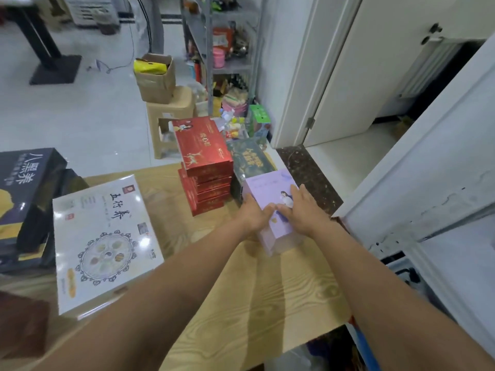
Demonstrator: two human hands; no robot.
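Observation:
A lilac box (263, 188) with a printed figure on its lid lies on a wood-grain table (241, 285), toward the right. My left hand (253, 212) grips its left edge, thumb on the lid and fingers down the side. My right hand (301, 207) lies flat on top of the lid, fingers straight and pointing away from me. Both forearms stretch out from the bottom of the view.
A stack of red boxes (203, 162) and a dark green box (247, 159) stand just behind the lilac one. A large white box (101, 242) and dark boxes (24, 188) sit at the left. Beyond are a plastic stool (171, 116), a cardboard carton (156, 76), shelves (230, 49) and a white door (375, 62).

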